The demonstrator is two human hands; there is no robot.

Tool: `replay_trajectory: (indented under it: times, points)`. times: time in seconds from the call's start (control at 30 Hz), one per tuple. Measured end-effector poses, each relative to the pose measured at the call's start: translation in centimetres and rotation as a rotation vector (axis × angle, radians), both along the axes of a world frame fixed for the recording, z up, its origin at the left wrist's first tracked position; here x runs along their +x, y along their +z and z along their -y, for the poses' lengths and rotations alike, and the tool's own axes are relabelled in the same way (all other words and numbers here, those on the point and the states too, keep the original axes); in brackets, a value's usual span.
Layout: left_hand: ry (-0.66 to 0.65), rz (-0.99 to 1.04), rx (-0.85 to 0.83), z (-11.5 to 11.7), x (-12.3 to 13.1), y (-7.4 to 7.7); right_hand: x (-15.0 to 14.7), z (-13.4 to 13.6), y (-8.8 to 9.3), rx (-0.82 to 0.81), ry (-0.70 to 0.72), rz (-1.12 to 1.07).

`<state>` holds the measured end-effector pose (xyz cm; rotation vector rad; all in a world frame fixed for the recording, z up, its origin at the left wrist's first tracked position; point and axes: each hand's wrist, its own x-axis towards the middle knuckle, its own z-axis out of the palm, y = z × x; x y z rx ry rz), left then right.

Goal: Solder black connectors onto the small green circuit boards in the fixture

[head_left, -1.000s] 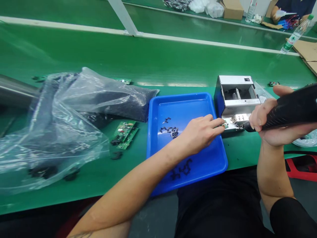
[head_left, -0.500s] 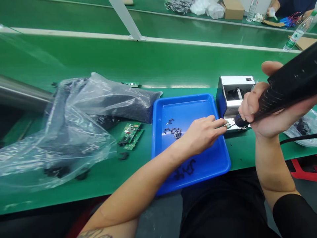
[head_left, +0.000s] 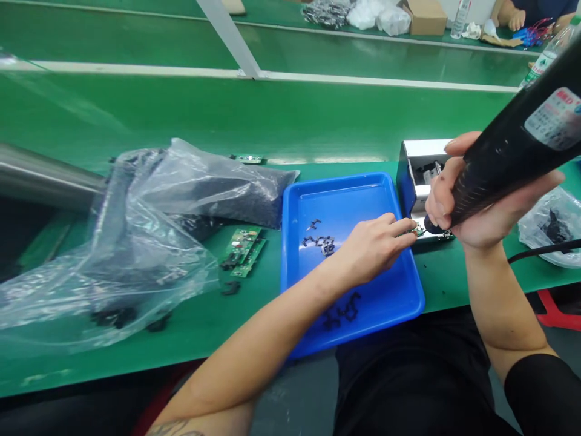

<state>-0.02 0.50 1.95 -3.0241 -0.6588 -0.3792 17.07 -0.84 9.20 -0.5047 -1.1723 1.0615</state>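
Observation:
My right hand [head_left: 490, 206] is wrapped round a black electric screwdriver [head_left: 503, 151], tilted with its tip down to the left. Between the thumb and fingers of my left hand [head_left: 376, 245] is the edge of a small green circuit board [head_left: 418, 229], at the front of a silver screw feeder [head_left: 422, 158]. The screwdriver's tip is at or very close to the board; I cannot tell whether they touch. Under my left forearm lies a blue tray [head_left: 354, 184] holding several small black plastic parts [head_left: 342, 312].
A clear plastic bag [head_left: 195, 181] of dark parts fills the left of the green bench. Beside it lie circuit boards [head_left: 245, 248] and a black clip [head_left: 231, 287]. Another bag [head_left: 556, 227] and a black cable [head_left: 544, 249] are at right. A person's hand [head_left: 516, 20] shows across the bench.
My right hand and the screwdriver have shifted left and turned, so a label on its body now shows. My left hand stays on the board. The person's hand opposite has moved.

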Motion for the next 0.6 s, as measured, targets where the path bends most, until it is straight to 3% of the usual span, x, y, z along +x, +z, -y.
replay_trajectory:
  times: [0.2, 0.37, 0.5, 0.6]
  points:
    - [-0.007, 0.029, -0.009, 0.0, -0.1, -0.1, 0.7, -0.4, -0.6, -0.028, 0.075, 0.091]
    - [-0.003, 0.050, -0.012, 0.1, -0.1, -0.2, 0.3, -0.1, -0.7, -0.063, 0.033, 0.015]
    - [-0.050, 0.220, -0.101, -0.5, -0.5, -0.8, 1.2, 0.6, 0.3, -0.040, -0.014, -0.023]
    - [-0.023, 0.431, -0.210, -2.5, -1.8, -1.3, 4.1, 2.5, 1.4, 0.024, -0.177, -0.082]
